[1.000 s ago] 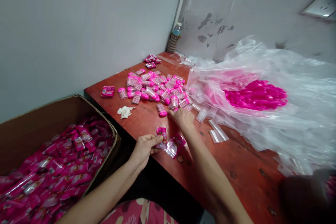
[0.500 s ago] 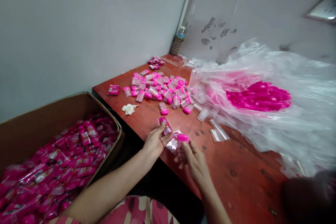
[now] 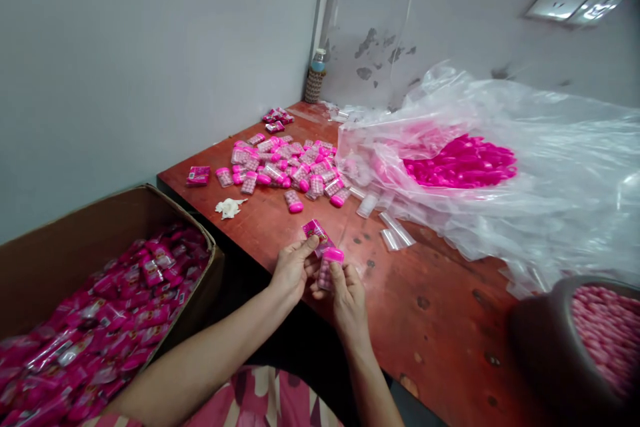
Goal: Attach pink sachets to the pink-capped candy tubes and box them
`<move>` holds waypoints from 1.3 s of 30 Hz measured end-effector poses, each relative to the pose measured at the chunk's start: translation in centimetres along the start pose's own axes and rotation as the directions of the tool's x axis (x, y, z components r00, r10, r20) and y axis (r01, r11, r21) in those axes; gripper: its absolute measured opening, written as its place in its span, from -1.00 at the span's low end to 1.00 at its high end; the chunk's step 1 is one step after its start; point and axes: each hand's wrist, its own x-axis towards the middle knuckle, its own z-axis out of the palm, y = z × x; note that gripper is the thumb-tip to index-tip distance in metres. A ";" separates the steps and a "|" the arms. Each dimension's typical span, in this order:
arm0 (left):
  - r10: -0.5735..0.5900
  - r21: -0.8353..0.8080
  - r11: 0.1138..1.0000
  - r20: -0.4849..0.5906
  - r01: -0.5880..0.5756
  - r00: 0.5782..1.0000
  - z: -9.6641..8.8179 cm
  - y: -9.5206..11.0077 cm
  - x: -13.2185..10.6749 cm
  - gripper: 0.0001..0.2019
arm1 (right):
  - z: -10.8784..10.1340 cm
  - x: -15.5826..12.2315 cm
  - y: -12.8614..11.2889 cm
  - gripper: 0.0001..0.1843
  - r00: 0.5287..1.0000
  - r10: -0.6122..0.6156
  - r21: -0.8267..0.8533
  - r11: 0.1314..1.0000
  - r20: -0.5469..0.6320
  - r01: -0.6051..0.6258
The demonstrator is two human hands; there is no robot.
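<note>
Over the front edge of the red table (image 3: 395, 307), my two hands meet. Between the thumb and fingers of my left hand (image 3: 293, 267) is a printed pink wrapper (image 3: 317, 233), its top sticking up past the thumb. My right hand (image 3: 349, 300) grips a small clear candy box (image 3: 327, 270) with a bright pink cap and pale pink balls inside. The box is held upright against the lower part of the wrapper, and whether it is inside cannot be made out. A heap of similar capped boxes (image 3: 295, 163) lies farther back on the table.
At left stands a cardboard box (image 3: 215, 260) full of wrapped pink packs. A clear plastic bag (image 3: 480, 227) of pink caps covers the right back. A dark bowl (image 3: 545, 340) holds pink balls. Clear tubes (image 3: 395, 230), crumpled tissue (image 3: 230, 207) and a bottle (image 3: 316, 73) are also on the table.
My right hand has brought the candy box left, up to the wrapper, and turned it upright. The view has swung right, showing more of the bowl.
</note>
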 end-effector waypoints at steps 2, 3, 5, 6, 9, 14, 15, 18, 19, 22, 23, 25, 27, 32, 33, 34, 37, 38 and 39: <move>0.005 0.051 0.999 0.031 -0.007 0.999 0.1 0.1 0.0 -0.73 | -0.2 0.2 0.1 -0.72 1.000 -0.003 -0.019 1.000 0.006 0.003; 0.005 0.077 0.997 0.053 -0.009 0.999 0.1 0.1 -0.1 -0.73 | -0.3 0.2 0.1 -0.72 1.000 -0.002 -0.041 0.999 0.015 0.003; 0.013 0.116 0.993 0.103 -0.025 0.995 0.1 0.3 -0.1 -0.74 | -0.5 0.4 0.1 -0.73 1.000 -0.007 -0.080 0.997 0.028 0.009; 0.015 0.130 0.991 0.130 -0.032 0.991 0.1 0.4 -0.1 -0.75 | -0.5 0.4 0.1 -0.73 0.999 -0.011 -0.089 0.996 0.030 0.013; -0.029 0.194 0.981 0.209 -0.013 0.978 -0.1 0.8 0.0 -0.76 | -0.6 0.5 0.0 -0.74 0.999 -0.020 -0.079 0.997 0.041 0.023; -0.081 0.321 0.947 0.275 -0.012 0.958 -0.4 1.4 0.5 -0.75 | -0.5 0.4 0.3 -0.74 0.998 -0.061 -0.177 0.982 0.008 0.061; -0.086 0.339 0.941 0.281 -0.015 0.956 -0.4 1.6 0.6 -0.76 | -0.6 0.4 0.4 -0.74 0.997 -0.074 -0.216 0.974 -0.006 0.071; -0.139 0.406 0.914 0.300 0.005 0.944 -0.4 2.1 0.9 -0.77 | -0.7 0.5 0.5 -0.73 0.998 -0.059 -0.193 0.979 0.035 0.064; -0.153 0.428 0.904 0.303 0.010 0.941 -0.4 2.2 1.0 -0.78 | -0.8 0.6 0.6 -0.72 0.997 -0.026 -0.137 0.990 0.076 0.037; -0.141 0.487 0.873 0.286 -0.018 0.948 -0.5 2.3 1.2 -0.77 | -1.0 0.8 0.7 -0.69 0.988 0.042 -0.025 0.999 0.149 -0.038; -0.118 0.502 0.864 0.273 -0.037 0.955 -0.5 2.2 1.2 -0.77 | -1.0 0.8 0.7 -0.70 0.992 0.025 -0.053 0.998 0.120 -0.019; -0.079 0.505 0.861 0.253 -0.062 0.964 -0.5 2.0 1.1 -0.76 | -1.0 0.8 0.6 -0.73 0.998 -0.062 -0.170 0.983 0.013 0.064; -0.074 0.477 0.877 0.259 -0.061 0.963 -0.5 1.6 1.0 -0.76 | -1.0 0.8 0.5 -0.76 0.992 -0.117 -0.224 0.969 -0.035 0.106; -0.216 0.452 0.892 0.364 0.031 0.906 -0.4 1.5 0.3 -0.74 | -1.0 1.0 0.3 -0.71 0.992 0.006 0.075 0.997 0.124 -0.015; -0.230 0.444 0.895 0.368 0.048 0.901 -0.4 1.6 0.2 -0.75 | -1.0 0.9 0.3 -0.72 0.991 0.009 0.117 0.993 0.133 -0.025; -0.227 0.429 0.901 0.354 0.058 0.907 -0.4 1.7 0.1 -0.77 | -1.1 0.7 0.3 -0.75 0.991 0.006 0.154 0.988 0.135 -0.027; -0.158 0.346 0.936 0.255 0.063 0.954 -0.5 1.8 0.1 -0.82 | -1.4 -0.2 0.4 -0.76 0.992 0.010 0.225 0.974 0.123 -0.038; -0.145 0.322 0.945 0.232 0.065 0.962 -0.6 1.8 0.1 -0.82 | -1.5 -0.5 0.5 -0.72 0.994 0.020 0.239 0.970 0.111 -0.046; -0.149 0.309 0.948 0.225 0.074 0.963 -0.6 1.6 0.0 -0.82 | -1.6 -0.7 0.6 -0.70 0.995 0.028 0.252 0.966 0.095 -0.051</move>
